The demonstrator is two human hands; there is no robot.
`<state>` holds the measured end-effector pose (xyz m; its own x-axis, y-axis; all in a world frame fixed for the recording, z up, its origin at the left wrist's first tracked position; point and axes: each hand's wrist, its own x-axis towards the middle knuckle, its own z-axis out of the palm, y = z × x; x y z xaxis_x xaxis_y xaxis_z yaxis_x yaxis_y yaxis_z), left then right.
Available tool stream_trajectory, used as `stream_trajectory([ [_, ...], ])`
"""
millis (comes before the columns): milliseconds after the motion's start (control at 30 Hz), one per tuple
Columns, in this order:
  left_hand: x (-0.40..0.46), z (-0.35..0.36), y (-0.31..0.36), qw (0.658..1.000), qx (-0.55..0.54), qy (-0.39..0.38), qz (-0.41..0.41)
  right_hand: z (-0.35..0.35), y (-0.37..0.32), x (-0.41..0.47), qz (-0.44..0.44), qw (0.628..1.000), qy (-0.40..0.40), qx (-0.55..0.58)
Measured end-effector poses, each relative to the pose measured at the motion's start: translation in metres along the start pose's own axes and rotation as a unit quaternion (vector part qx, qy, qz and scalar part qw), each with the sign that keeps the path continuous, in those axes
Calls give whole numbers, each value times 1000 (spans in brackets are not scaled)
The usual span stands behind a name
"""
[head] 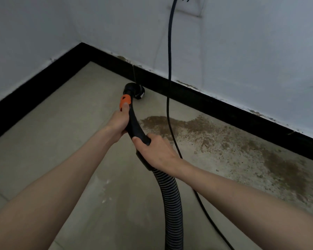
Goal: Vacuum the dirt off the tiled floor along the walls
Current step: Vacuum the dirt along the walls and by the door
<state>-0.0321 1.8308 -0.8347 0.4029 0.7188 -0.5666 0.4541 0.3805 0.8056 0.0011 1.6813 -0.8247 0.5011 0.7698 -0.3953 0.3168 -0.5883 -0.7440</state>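
I hold a black vacuum wand (134, 123) with both hands. My left hand (118, 121) grips it just below the orange collar (125, 101), thumb on the orange part. My right hand (154, 152) grips the lower end, where the ribbed hose (170, 195) joins. The round black nozzle (134, 91) rests on the tiled floor (61, 141) close to the black skirting (188, 92) of the right wall. Brown dirt (215, 139) is spread over the floor along that wall, to the right of the nozzle.
A black power cable (169, 69) hangs from a wall socket (190, 6) at the top, drops across the dirt and trails back past my right arm. The room corner (82, 44) lies at the far left. White walls rise above the skirting on both sides.
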Motion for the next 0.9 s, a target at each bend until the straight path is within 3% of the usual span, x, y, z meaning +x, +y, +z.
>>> stream_trajectory([
  [300, 30, 12, 9, 1000, 25, 6, -7, -6, 7, 34, 6, 1000, 1, 5],
  [500, 17, 24, -3, 999, 4, -35, -17, -5, 20, 11, 20, 999, 29, -2],
  [900, -25, 24, -20, 998, 2, -50, -31, -7, 29, -33, 25, 1000, 4, 16],
])
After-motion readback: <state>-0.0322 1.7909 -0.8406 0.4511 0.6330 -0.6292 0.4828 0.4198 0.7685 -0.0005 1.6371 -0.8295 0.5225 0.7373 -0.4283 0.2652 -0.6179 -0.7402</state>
